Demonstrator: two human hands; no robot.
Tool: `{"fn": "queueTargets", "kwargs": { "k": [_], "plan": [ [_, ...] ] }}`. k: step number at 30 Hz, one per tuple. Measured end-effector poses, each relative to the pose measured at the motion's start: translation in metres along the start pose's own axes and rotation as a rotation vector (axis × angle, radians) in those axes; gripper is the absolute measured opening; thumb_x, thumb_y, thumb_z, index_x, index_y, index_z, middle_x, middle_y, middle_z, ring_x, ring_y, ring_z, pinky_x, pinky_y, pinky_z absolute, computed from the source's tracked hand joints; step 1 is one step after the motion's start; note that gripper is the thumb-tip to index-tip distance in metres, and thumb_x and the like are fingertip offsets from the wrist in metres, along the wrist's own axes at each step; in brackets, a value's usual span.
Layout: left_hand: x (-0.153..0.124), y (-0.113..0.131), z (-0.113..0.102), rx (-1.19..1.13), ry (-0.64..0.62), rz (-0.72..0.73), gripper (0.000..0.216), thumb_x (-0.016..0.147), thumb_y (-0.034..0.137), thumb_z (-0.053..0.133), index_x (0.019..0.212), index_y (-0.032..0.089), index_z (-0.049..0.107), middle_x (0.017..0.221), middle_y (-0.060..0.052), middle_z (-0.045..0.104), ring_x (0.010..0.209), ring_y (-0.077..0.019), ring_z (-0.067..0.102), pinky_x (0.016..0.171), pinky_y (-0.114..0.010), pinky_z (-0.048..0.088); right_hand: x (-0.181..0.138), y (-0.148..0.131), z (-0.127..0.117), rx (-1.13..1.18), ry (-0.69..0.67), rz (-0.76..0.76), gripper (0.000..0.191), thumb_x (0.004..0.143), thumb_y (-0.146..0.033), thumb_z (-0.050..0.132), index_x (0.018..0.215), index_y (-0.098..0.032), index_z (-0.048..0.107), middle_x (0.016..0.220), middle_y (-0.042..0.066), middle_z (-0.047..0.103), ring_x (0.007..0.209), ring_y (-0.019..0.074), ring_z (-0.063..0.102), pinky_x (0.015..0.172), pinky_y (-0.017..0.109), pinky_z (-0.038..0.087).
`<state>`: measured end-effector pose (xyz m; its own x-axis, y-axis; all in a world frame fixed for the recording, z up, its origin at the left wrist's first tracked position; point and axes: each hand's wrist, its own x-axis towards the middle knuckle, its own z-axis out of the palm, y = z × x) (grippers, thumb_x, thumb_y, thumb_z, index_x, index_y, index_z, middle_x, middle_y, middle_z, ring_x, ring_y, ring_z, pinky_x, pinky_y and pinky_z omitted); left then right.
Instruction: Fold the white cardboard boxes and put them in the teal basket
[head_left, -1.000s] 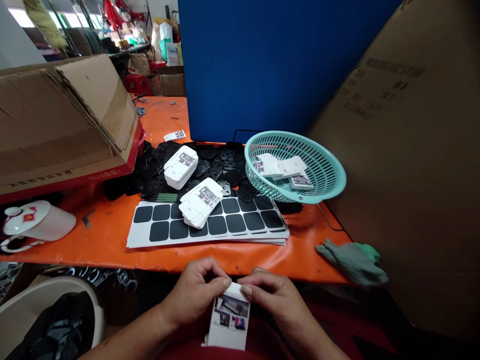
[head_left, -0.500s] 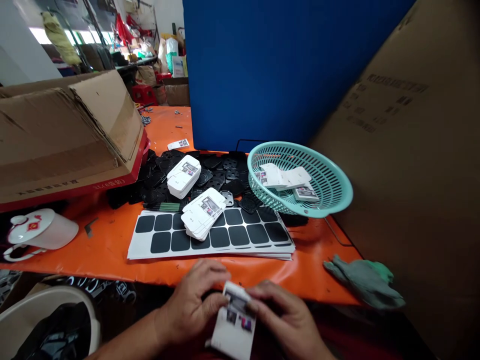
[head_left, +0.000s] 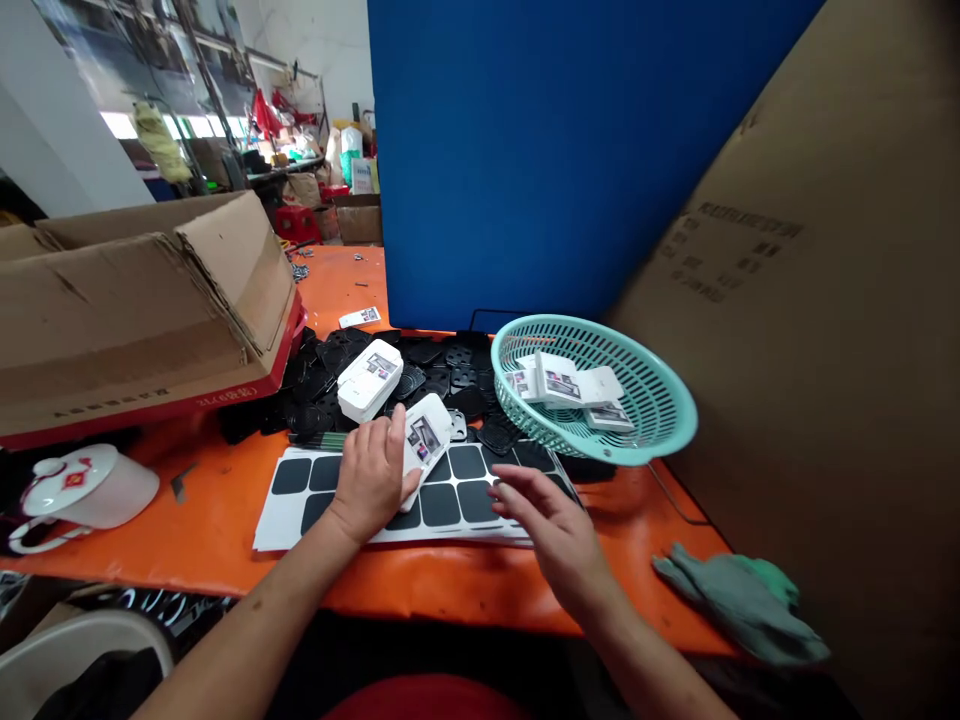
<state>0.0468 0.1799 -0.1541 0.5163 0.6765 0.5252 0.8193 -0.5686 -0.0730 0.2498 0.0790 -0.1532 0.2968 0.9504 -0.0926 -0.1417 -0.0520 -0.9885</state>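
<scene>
The left hand (head_left: pixel 370 470) covers the near stack (head_left: pixel 429 430) on the sheets (head_left: pixel 459 503); I cannot tell whether its fingers grip. The right hand (head_left: pixel 551 525), farther right, leaves a narrow gap between thumb and fingers. Cartons (head_left: pixel 562 385) lie in the far right basket (head_left: pixel 673 440).

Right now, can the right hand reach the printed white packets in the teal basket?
Probably yes: the right hand looks empty, and the open-topped teal basket leaves the printed white packets uncovered.
</scene>
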Motion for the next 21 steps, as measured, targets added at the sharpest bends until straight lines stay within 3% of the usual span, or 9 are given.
{"fn": "queueTargets", "kwargs": {
  "k": [3,6,11,17,21],
  "plan": [
    [-0.005,0.003,0.006,-0.003,0.133,0.148,0.074,0.083,0.022,0.061,0.145,0.006,0.023,0.126,-0.026,0.056,0.113,-0.0371,0.056,0.091,-0.049,0.045,0.02,0.001,0.024,-0.193,-0.103,-0.145,0.041,0.077,-0.041,0.07,0.113,-0.022,0.065,0.109,0.009,0.069,0.103,0.0259,0.063,0.091,0.041,0.049],
    [-0.008,-0.001,0.017,-0.032,0.224,0.213,0.069,0.087,0.024,0.056,0.146,0.008,0.021,0.128,-0.026,0.056,0.12,-0.0367,0.054,0.096,-0.051,0.044,0.047,0.006,0.045,-0.223,-0.057,-0.169,0.055,0.072,-0.035,0.072,0.123,-0.02,0.059,0.121,0.012,0.065,0.112,0.0275,0.06,0.092,0.042,0.048],
    [-0.013,-0.007,0.026,-0.068,0.225,0.179,0.067,0.09,0.031,0.057,0.144,0.007,0.026,0.125,-0.026,0.058,0.118,-0.0343,0.057,0.095,-0.047,0.047,0.069,0.018,0.059,-0.165,-0.004,-0.127,0.055,0.067,-0.033,0.072,0.116,-0.017,0.057,0.1,0.008,0.067,0.088,0.0217,0.064,0.083,0.039,0.051],
    [-0.021,0.002,0.021,-0.107,0.167,0.186,0.068,0.086,0.045,0.059,0.137,0.005,0.04,0.129,-0.028,0.056,0.123,-0.038,0.052,0.1,-0.054,0.04,0.045,0.006,0.056,-0.122,-0.044,-0.115,0.032,0.067,-0.032,0.069,0.094,-0.018,0.057,0.068,-0.003,0.059,0.064,0.0156,0.057,0.065,0.03,0.049],
    [-0.025,0.012,0.009,-0.084,0.232,0.223,0.052,0.088,0.04,0.054,0.129,0.007,0.049,0.118,-0.025,0.063,0.106,-0.0344,0.061,0.087,-0.046,0.048,0.012,-0.003,0.054,-0.187,-0.069,-0.167,0.02,0.07,-0.03,0.071,0.086,-0.02,0.065,0.077,0.001,0.065,0.063,0.0151,0.055,0.064,0.03,0.047]
  ]
}}
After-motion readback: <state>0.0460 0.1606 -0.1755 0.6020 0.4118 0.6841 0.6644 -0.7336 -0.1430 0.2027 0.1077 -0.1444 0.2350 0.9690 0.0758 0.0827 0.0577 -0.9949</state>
